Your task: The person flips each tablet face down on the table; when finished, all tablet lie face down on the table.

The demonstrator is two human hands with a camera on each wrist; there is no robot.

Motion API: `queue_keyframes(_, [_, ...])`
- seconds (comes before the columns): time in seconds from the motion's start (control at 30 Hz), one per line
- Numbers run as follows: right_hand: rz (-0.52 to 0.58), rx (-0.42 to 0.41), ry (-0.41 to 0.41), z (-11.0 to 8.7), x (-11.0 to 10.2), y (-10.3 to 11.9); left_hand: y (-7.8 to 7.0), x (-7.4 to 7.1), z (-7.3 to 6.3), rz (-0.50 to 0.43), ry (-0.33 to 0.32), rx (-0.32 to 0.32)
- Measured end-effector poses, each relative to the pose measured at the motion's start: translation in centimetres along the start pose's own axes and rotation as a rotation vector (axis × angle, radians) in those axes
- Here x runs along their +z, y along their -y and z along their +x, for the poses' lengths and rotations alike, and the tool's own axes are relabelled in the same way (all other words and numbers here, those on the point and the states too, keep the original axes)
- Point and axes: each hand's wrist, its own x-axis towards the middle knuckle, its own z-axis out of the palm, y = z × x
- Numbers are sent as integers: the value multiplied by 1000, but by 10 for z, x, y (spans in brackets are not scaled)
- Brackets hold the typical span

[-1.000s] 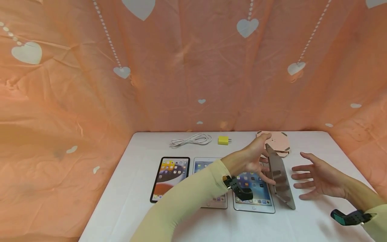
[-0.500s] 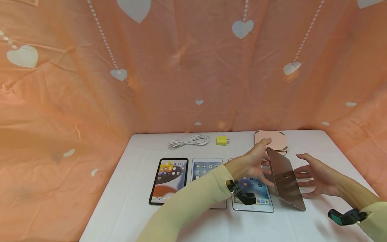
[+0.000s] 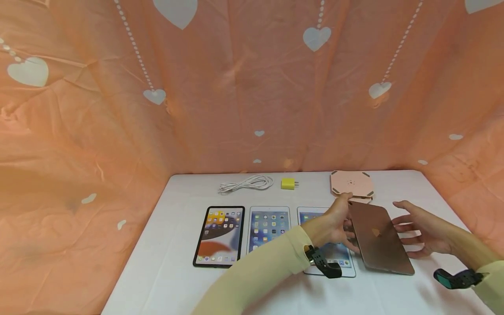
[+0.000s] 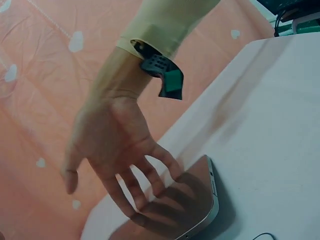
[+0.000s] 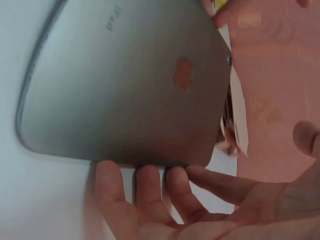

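Note:
A rose-gold tablet (image 3: 378, 240) with an apple logo leans tilted at the right, its back facing up. At its left edge is my left hand (image 3: 332, 225), thumb near the top corner and fingers partly hidden along that edge. My right hand (image 3: 431, 232) is at the opposite edge with extended fingers touching it; its thumb stands apart. In the right wrist view the fingers (image 5: 148, 187) meet the edge of the back. The left wrist view shows the right palm across the tablet (image 4: 172, 210). The tablet's screen is hidden.
Left of it lie a black-rimmed tablet (image 3: 219, 236) and two white-rimmed tablets (image 3: 269, 223), (image 3: 330, 251) with lit screens. Behind are a coiled white cable (image 3: 248, 183), a yellow charger plug (image 3: 288, 183) and a pink, flat-sided stand (image 3: 351, 183). White cloth covers the table (image 3: 169, 245).
The rose-gold tablet has tipped from nearly upright on edge to a low slant, turning its back upward. My left hand has shifted slightly right and nearer; the right fingers have come to its edge.

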Motion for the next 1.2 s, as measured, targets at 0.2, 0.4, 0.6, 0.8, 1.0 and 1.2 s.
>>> queue_keyframes(0.2, [-6,9,-10,-2,-12,-4,12,4,10,26,-16,-10])
queue_keyframes(0.4, [-21,-10,7,-2,-15,-8,16,6,9,-7,7,-46])
queue_keyframes(0.6, [-61,-41,1,-1,-14,-7,9,-3,4,15,59,-23])
queue_keyframes(0.8, [-128,-143,10,-10,-22,1,-9,-38,-8,88,97,31])
queue_keyframes(1.0, [82,-248,190,-16,-12,10,-28,-85,-31,173,133,50])
queue_keyframes(1.2, [319,-294,483,-15,19,15,-34,-118,-47,222,69,69])
